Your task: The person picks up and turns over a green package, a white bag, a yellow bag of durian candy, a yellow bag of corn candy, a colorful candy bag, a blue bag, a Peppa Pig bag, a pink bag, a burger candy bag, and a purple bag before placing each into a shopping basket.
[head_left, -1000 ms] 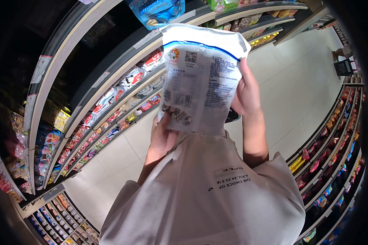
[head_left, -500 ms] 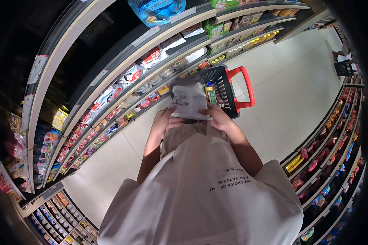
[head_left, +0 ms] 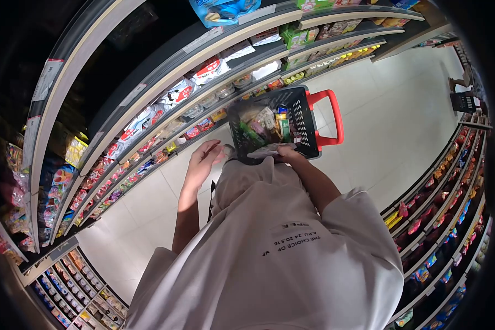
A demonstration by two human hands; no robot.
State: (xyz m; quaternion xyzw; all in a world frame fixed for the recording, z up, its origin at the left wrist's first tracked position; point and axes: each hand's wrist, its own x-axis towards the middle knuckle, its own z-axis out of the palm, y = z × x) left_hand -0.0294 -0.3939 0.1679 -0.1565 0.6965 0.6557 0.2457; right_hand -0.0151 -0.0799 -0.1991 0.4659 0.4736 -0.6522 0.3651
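The right hand [head_left: 289, 154] pinches a pale bag [head_left: 263, 152], seen too edge-on to make out its contents, at the near rim of the basket [head_left: 312, 137]; the left hand [head_left: 205, 158], loosely spread, hangs just beside. Holding the bag level above that rim should avoid snagging. The shelf [head_left: 91, 36] hems the far side; floor [head_left: 379, 110] past the red handle [head_left: 335, 115] offers turning room.

Pale tiled floor [head_left: 412, 110], stocked shelves [head_left: 203, 39] at left, more shelving [head_left: 423, 217] at right
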